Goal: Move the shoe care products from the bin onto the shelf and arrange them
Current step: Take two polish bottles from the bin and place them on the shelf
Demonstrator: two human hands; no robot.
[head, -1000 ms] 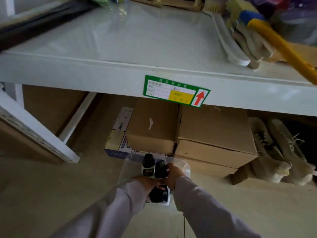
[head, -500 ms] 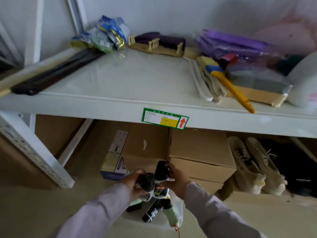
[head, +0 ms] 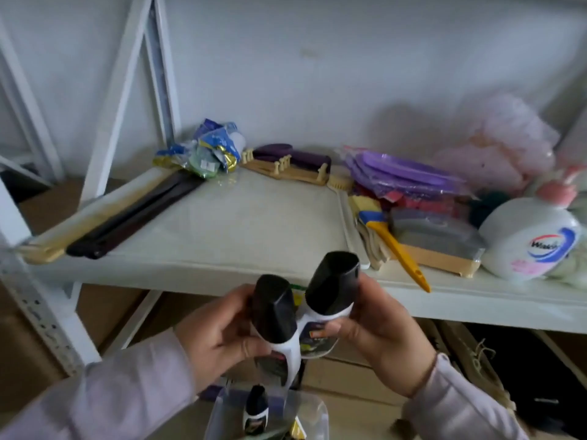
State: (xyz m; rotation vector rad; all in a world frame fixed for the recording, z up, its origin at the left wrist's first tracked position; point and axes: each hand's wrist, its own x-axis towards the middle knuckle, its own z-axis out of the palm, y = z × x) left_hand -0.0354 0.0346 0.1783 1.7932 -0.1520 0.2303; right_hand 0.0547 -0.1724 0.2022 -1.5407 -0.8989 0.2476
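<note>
Left hand (head: pixel 219 331) grips one black-capped bottle (head: pixel 275 315); right hand (head: pixel 378 335) grips a second bottle (head: pixel 332 290). Both are held just before the shelf (head: pixel 222 230) edge, above the bin (head: pixel 314 414), which contains another bottle (head: pixel 255 411).

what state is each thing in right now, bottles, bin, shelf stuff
left bottle: capped, held in the left hand, below shelf level
right bottle: capped, held in the right hand, tilted right
bottle in bin: capped, upright
bin: open, on the floor
shelf: middle bare
soap bottle: lying on its side
yellow brush: lying flat
</note>
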